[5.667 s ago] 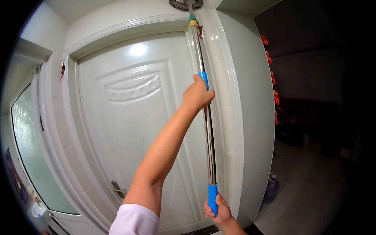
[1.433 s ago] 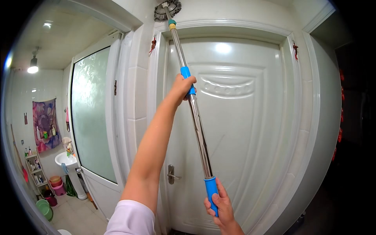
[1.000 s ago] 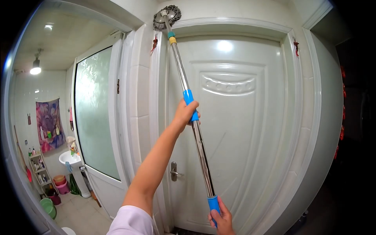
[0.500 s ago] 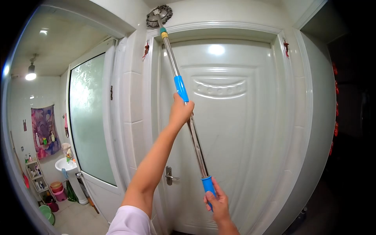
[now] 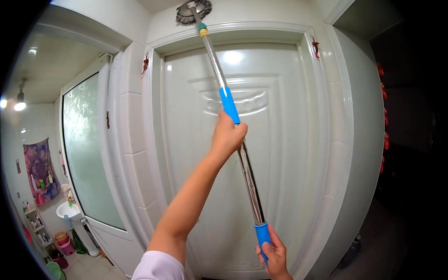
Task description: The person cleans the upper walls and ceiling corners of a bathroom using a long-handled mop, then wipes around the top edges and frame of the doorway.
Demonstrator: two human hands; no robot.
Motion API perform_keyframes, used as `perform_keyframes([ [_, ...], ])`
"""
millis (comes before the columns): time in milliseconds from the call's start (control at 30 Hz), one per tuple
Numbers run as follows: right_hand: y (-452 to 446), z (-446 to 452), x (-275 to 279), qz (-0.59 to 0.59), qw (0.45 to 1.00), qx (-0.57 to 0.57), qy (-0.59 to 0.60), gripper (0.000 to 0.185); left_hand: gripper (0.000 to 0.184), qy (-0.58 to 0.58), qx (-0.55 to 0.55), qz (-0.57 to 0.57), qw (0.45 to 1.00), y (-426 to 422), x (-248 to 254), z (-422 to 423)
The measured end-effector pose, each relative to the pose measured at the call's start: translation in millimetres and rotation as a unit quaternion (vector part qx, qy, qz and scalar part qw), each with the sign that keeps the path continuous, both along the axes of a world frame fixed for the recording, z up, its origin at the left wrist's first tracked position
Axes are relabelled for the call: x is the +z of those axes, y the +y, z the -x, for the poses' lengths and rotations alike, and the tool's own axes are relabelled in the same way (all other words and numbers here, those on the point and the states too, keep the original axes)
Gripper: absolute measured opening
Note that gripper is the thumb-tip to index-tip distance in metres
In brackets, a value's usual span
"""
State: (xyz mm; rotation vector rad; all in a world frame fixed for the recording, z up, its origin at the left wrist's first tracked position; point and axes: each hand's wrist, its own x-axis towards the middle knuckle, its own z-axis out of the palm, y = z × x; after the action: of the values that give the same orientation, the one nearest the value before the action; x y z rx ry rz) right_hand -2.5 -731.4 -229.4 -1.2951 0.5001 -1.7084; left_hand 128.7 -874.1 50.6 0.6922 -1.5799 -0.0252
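Note:
A spin mop (image 5: 212,60) with a steel pole and blue grips slants up across the view. Its round grey string head (image 5: 186,17) is against the white wall above the door frame. My left hand (image 5: 228,136) is wrapped round the pole just under the upper blue sleeve (image 5: 229,105). Lower down, my right hand (image 5: 274,254) grips the blue end handle (image 5: 262,235). Behind the pole stands a closed white panelled door (image 5: 289,172), its handle hidden behind my left arm.
White moulding (image 5: 233,27) frames the door, with small red ornaments (image 5: 145,64) hanging at both sides. On the left, a frosted glass door (image 5: 83,144) opens onto a bathroom with a washbasin (image 5: 68,210) and a shelf rack (image 5: 38,226). A grey panel (image 5: 357,140) stands at right.
The mop head has moved right along the wall above the door frame, with both hands still on the pole. My view has turned slightly right.

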Motion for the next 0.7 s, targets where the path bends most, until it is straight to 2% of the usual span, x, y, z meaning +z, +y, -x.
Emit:
perform_keyframes([
  [100,-0.6,20.8,-9.4,0.007,1.000,-0.010,-0.013,0.055,0.040,-0.028,-0.001,-0.042,0.999,3.5,0.7,29.4],
  [333,7.1,49.2,-36.4,-0.009,1.000,-0.020,-0.019,0.051,0.042,-0.046,-0.030,-0.016,0.998,13.2,-19.6,69.0],
  [467,11.4,55.2,-45.8,0.001,0.998,-0.040,-0.038,0.050,0.044,-0.069,-0.039,-0.039,0.996,23.2,-23.2,97.2],
  [567,12.2,59.1,-55.5,0.000,0.996,-0.049,-0.080,0.047,0.049,-0.126,-0.013,-0.045,0.991,30.3,-23.1,124.1],
  [633,2.6,60.7,-65.6,0.002,0.982,-0.155,-0.108,0.046,0.049,-0.148,-0.003,-0.049,0.988,30.4,-20.5,148.0],
  [700,15.6,71.1,-49.5,-0.009,0.983,-0.162,-0.081,0.051,0.048,-0.189,0.016,-0.050,0.981,32.0,-14.5,173.3],
])
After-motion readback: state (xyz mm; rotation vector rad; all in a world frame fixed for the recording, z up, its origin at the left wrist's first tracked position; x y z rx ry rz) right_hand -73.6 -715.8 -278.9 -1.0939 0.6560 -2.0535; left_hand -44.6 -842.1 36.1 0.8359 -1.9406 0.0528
